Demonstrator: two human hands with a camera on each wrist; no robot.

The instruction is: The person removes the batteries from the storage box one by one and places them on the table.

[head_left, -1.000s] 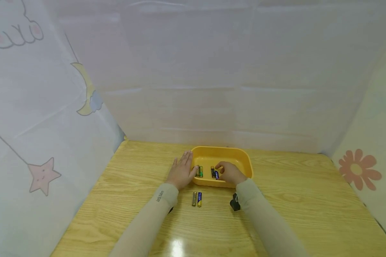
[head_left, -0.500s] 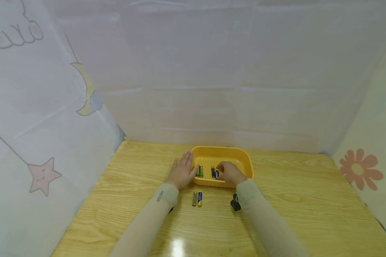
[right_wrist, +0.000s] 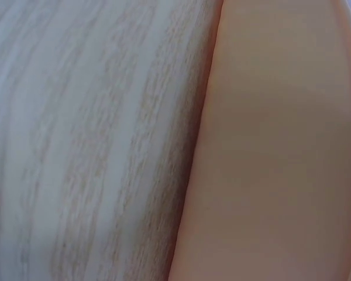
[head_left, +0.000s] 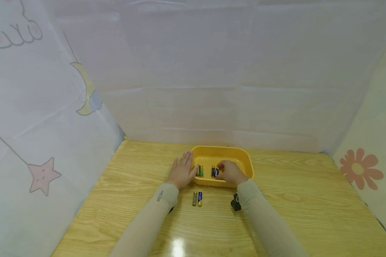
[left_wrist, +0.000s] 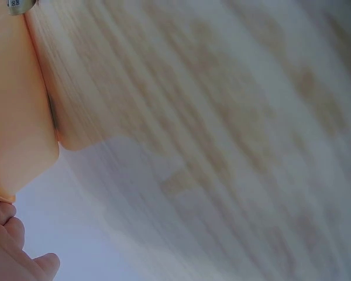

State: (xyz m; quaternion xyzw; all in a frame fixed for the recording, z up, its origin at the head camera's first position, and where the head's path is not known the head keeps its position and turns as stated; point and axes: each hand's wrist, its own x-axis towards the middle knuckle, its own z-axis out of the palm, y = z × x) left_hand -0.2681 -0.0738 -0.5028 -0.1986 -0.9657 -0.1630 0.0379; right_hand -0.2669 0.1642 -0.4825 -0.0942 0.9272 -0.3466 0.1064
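Note:
A yellow plastic tray (head_left: 241, 157) stands on the wooden table. My left hand (head_left: 181, 172), fingers extended, rests on its left rim; the left wrist view shows part of that hand (left_wrist: 14, 249) at the tray's corner. Reaching inside, my right hand (head_left: 231, 173) pinches a blue battery (head_left: 217, 172), partly covered by the fingers. Close beside it lies a black battery (head_left: 213, 171). A green battery (head_left: 201, 171) and another battery (head_left: 197, 171), partly behind my left thumb, lie at the tray's left end. The right wrist view shows only the tray's outer wall (right_wrist: 269, 140) and tabletop.
In front of the tray, a gold-and-dark battery (head_left: 194, 198) and a blue-and-yellow battery (head_left: 200, 199) lie side by side on the table (head_left: 212, 228). A pale cloth backdrop (head_left: 212, 89) hangs behind the table and along both sides.
The blue battery in my right fingers has straightened from a slight tilt and now lies nearly parallel to the black one. My left hand and the tray stay put.

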